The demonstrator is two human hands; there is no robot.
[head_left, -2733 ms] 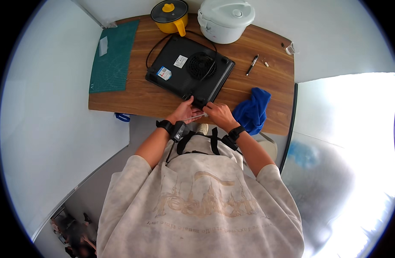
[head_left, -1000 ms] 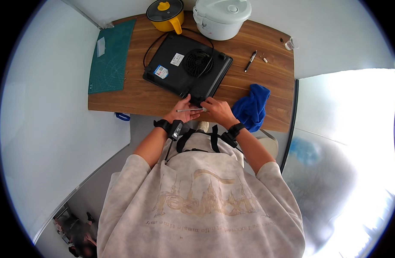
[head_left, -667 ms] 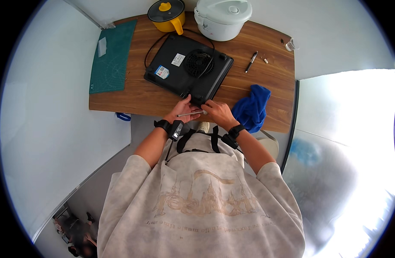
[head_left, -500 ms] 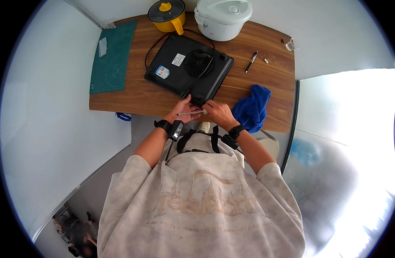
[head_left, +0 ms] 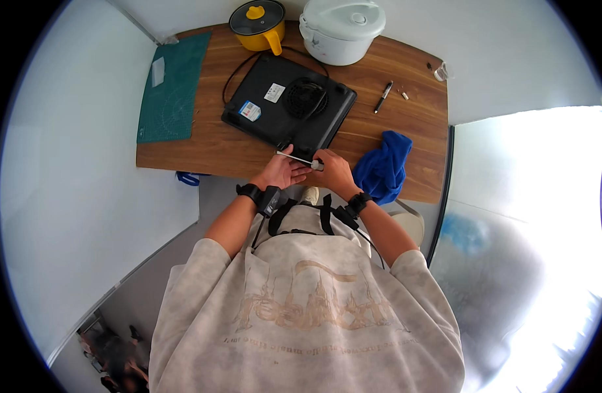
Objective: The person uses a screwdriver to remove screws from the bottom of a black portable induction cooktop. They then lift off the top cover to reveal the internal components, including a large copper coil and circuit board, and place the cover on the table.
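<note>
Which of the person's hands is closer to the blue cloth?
The right hand. It is just left of the blue cloth, nearly touching it. The left hand is farther left, beyond the right hand, by the screwdriver.

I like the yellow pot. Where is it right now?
In the head view, the yellow pot stands at the far edge of the wooden table, left of the white rice cooker and just behind the upturned black cooktop.

A wooden table stands against white walls, grey floor below.
</note>
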